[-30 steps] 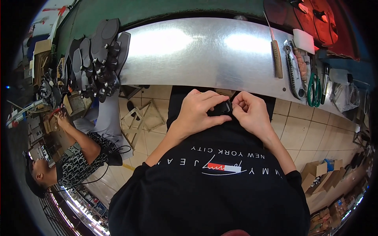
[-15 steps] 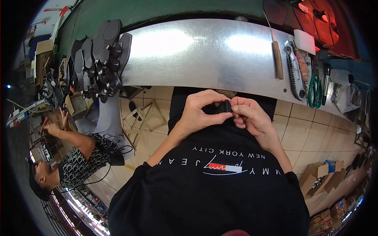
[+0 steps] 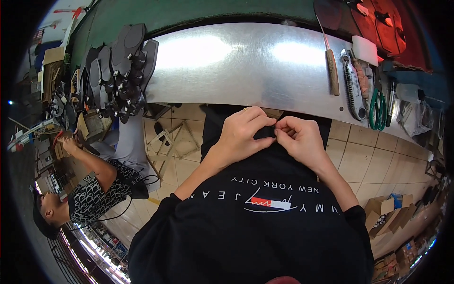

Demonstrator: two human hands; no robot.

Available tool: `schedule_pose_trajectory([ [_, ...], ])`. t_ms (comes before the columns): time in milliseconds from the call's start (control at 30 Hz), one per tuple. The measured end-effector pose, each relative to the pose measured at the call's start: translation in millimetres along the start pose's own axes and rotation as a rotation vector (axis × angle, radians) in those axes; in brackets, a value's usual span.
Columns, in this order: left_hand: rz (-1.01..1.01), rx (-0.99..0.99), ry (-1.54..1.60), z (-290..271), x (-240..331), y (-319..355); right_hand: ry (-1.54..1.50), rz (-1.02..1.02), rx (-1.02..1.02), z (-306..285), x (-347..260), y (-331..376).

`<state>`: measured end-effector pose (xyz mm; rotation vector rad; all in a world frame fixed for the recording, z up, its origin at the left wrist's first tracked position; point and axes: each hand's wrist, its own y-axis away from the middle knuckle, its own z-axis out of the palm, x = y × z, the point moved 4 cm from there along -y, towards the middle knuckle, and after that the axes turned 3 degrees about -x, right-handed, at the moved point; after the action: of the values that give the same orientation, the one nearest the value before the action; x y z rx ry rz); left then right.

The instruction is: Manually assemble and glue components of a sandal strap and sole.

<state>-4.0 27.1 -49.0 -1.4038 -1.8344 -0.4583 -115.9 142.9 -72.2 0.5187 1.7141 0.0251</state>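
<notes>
Left hand (image 3: 241, 132) curls narrowly around what seems a small black piece (image 3: 267, 132), while the right hand (image 3: 299, 136) pinches in beside it; whether its fingertips grip the piece I cannot tell. Half a second ago the piece showed plainly; now it blends into dark clothing and the fingertips nearly meet, suggesting close work at one spot. Beyond both hands runs a metal counter (image 3: 208, 78), with dark sandals (image 3: 124, 71) far left and green-handled scissors (image 3: 378, 110) to the right. A co-worker (image 3: 97, 199) sits well left.
</notes>
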Motion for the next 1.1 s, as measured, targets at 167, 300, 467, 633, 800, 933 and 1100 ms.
schedule_pose_trajectory([
  [167, -0.007, -0.035, -0.054, 0, 2, -2, 0.225, -0.115, 0.116, 4, -6, 1],
  [300, -0.044, 0.002, 0.04, -2, 0, -2, 0.009, 0.056, 0.065, 2, 4, 2],
  [467, -0.168, -0.041, 0.292, -3, -6, -1, -0.986, 0.355, -0.264, 12, 33, 1],
  [633, -0.018, 0.031, 0.15, -2, -8, 0, -0.568, 0.183, -0.012, 5, 13, 0],
  [800, -0.004, 0.022, 0.103, -2, -6, 0, -0.493, 0.192, -0.028, 2, 17, -3],
  [933, -0.007, -0.023, 0.072, 1, -5, 2, -0.434, 0.201, -0.152, 3, 23, -5],
  [1100, -0.027, -0.01, 0.092, -1, -4, -1, -0.314, 0.114, -0.039, 2, 28, -5],
])
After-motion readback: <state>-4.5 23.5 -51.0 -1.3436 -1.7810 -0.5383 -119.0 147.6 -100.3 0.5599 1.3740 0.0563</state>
